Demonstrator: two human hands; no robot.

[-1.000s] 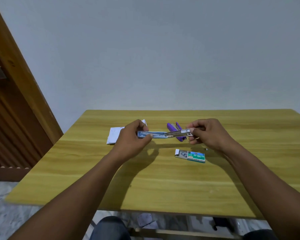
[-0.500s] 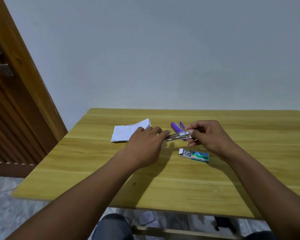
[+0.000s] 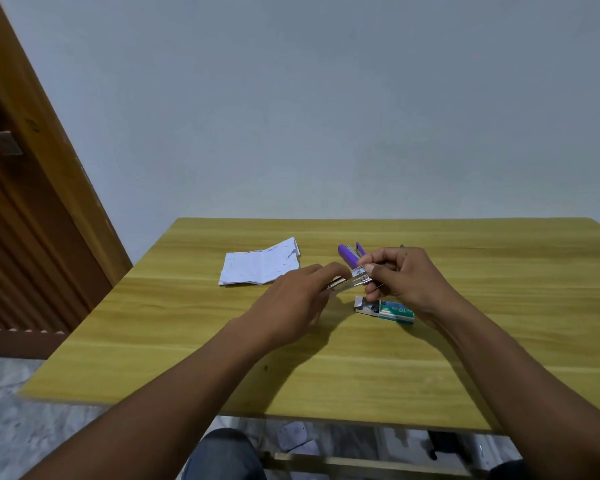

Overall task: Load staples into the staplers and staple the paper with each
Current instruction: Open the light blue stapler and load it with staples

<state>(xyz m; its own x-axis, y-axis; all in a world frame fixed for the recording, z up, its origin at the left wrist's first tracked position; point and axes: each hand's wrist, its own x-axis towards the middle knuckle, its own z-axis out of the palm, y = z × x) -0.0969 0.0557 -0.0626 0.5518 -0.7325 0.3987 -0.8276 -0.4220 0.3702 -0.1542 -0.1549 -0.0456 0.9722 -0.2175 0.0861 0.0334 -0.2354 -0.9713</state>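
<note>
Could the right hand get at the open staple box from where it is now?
Probably yes. The staple box lies on the table just below the right hand, open end up, nothing covering it. But that hand's grip is on the metal stapler, so it must let go first.

1. Wall (image 3: 326,98): plain, pale grey-blue, unmarked; it fills the upper half of the view behind the table.
2. Table (image 3: 326,368): rectangular top with a yellow-green wood-grain finish; its far edge stands against or just beside the wall.
3. Door frame (image 3: 49,140): brown wood, at the left, leaning in the wide-angle view.
4. Door panel (image 3: 18,258): darker brown, ribbed, left of the frame; a metal fitting (image 3: 2,142) sits near its upper part.
5. Floor (image 3: 21,427): light grey, mottled, marble-like, visible at the lower left and under the table's near edge.
6. Light: soft and even; shadows fall on the tabletop toward the near edge.
</note>
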